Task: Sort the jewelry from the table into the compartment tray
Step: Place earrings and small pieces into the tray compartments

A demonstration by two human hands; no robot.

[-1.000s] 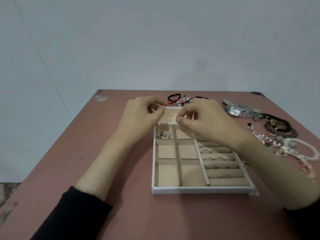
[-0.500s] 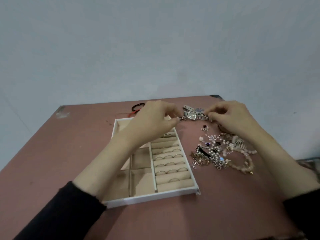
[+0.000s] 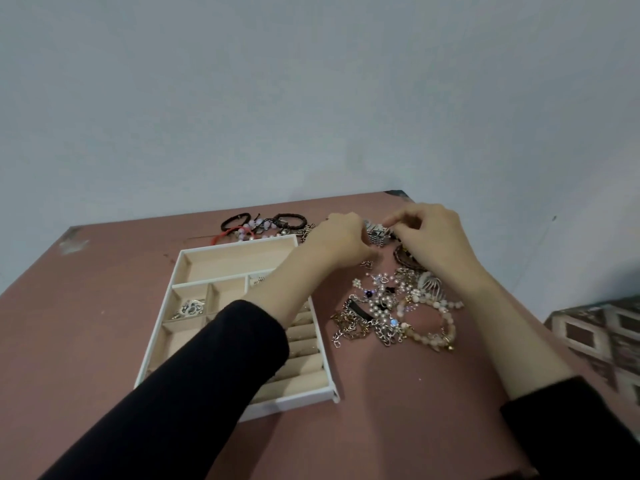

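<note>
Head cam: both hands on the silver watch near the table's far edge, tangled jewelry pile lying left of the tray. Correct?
Not quite. In the head view the tangled jewelry pile lies right of the tray, not left. The rest is right: the left hand and right hand both hold the silver watch near the table's far edge.

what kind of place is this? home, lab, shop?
Probably a plain room at home: worn pink table against a bare pale wall, patterned fabric at the right edge. Left hand and right hand pinch a watch near the compartment tray.
</note>
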